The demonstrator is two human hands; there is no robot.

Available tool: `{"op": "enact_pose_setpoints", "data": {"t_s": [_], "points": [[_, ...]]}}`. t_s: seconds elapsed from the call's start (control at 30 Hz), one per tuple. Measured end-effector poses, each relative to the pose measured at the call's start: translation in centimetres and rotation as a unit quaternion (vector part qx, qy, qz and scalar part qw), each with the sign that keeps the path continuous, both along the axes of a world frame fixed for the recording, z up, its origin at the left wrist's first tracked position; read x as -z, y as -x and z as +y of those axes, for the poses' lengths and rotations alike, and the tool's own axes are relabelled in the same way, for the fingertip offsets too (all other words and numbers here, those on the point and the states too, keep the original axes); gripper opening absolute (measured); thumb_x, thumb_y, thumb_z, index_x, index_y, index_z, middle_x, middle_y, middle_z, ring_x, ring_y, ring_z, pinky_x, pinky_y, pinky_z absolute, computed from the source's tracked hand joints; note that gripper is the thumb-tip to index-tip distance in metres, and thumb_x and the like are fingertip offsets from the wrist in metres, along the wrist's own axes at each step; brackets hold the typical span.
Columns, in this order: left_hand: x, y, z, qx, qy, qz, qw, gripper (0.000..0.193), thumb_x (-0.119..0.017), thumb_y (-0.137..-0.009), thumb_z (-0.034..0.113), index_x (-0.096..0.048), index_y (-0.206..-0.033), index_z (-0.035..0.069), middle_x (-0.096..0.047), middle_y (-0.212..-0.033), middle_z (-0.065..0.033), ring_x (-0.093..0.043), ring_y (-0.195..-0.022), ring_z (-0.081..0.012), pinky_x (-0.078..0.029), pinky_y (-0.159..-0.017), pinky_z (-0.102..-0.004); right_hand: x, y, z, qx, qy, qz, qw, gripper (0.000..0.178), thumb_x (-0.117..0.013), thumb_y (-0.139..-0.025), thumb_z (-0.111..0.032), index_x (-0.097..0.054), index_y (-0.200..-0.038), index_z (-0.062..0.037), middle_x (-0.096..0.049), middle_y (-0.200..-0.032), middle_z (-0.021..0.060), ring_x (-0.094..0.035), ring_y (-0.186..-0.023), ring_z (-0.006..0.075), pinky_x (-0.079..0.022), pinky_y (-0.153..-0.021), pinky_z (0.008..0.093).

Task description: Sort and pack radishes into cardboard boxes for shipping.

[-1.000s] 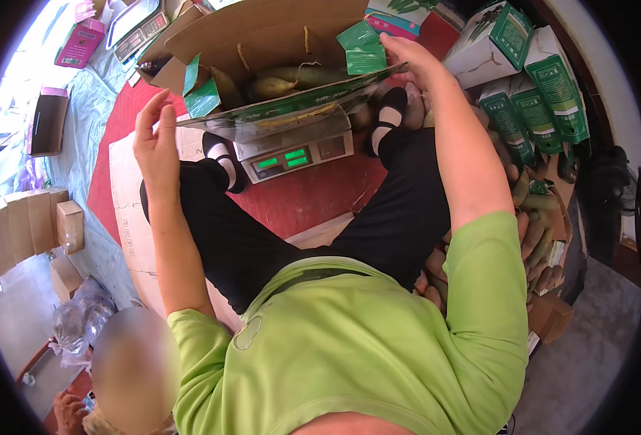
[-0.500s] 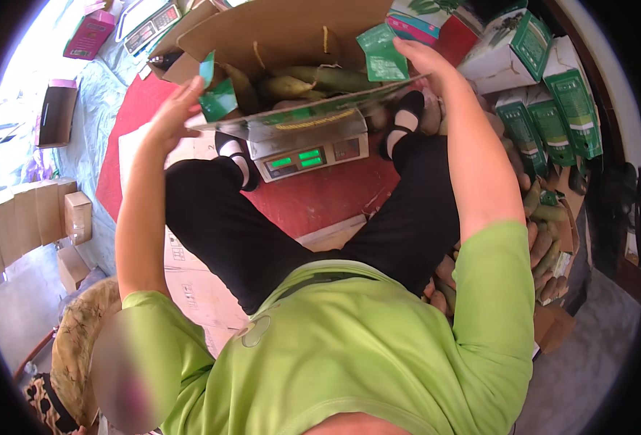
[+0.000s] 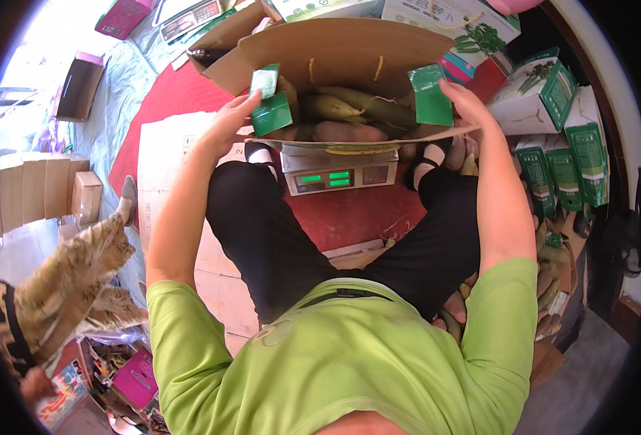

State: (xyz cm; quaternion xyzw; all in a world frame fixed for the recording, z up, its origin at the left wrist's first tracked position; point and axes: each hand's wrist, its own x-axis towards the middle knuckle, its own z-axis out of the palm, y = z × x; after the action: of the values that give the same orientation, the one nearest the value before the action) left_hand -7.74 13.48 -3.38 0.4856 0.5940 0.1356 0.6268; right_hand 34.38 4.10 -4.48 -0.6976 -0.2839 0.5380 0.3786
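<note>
An opened cardboard box [image 3: 349,54] rests on a scale [image 3: 338,181] whose display glows green, between my feet. Inside lie long greenish, root-like vegetables [image 3: 331,109] and a pinkish-brown tuber [image 3: 349,132]. My left hand [image 3: 228,125] grips the box's left green flap [image 3: 272,114], fingers at its outer edge. On the opposite side my right hand [image 3: 469,109] has its fingers closed on the right green flap [image 3: 431,96]. Each hand's palm side is partly hidden. Yellow cord handles [image 3: 378,69] show on the box's walls.
Green-and-white cartons [image 3: 538,94] stand to the right, above loose tubers [image 3: 549,279]. Small brown boxes [image 3: 34,188] line the left side. Another person's patterned trouser leg [image 3: 81,264] is at the lower left. Flattened cardboard [image 3: 164,167] lies by my left leg.
The view has shifted, and more of the box's inside shows. My left hand's fingers have come in against the left flap. The other person has stepped, leg stretched toward the flattened cardboard.
</note>
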Motion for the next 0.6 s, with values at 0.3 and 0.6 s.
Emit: {"op": "enact_pose_setpoints", "data": {"t_s": [0.3,0.6], "points": [[1.4,2.7,0.9,-0.150,-0.033,-0.146,0.977,0.053,-0.050,-0.088,0.060,-0.062,-0.114,0.015,-0.067,-0.097,-0.0029,-0.058,-0.091,-0.0129,-0.039,-0.085,-0.0337,-2.4,2.0,1.4,0.053,-0.015,0.060,0.997,0.038,-0.053,-0.092,-0.043,-0.061,-0.109,-0.0099,-0.065,-0.096,0.0029,-0.061,-0.083,0.0145,-0.049,-0.068,0.0291],[-1.5,12.9,-1.6,-0.329,-0.089,-0.222,0.913,0.057,-0.047,-0.092,0.055,-0.051,-0.124,0.008,-0.064,-0.104,-0.0084,-0.058,-0.099,-0.0184,-0.044,-0.089,-0.0336,-8.4,11.5,3.2,-0.007,-0.183,0.104,0.978,0.037,-0.063,-0.088,-0.036,-0.057,-0.111,-0.0072,-0.063,-0.094,0.0020,-0.060,-0.081,0.0108,-0.049,-0.070,0.0264]]}}
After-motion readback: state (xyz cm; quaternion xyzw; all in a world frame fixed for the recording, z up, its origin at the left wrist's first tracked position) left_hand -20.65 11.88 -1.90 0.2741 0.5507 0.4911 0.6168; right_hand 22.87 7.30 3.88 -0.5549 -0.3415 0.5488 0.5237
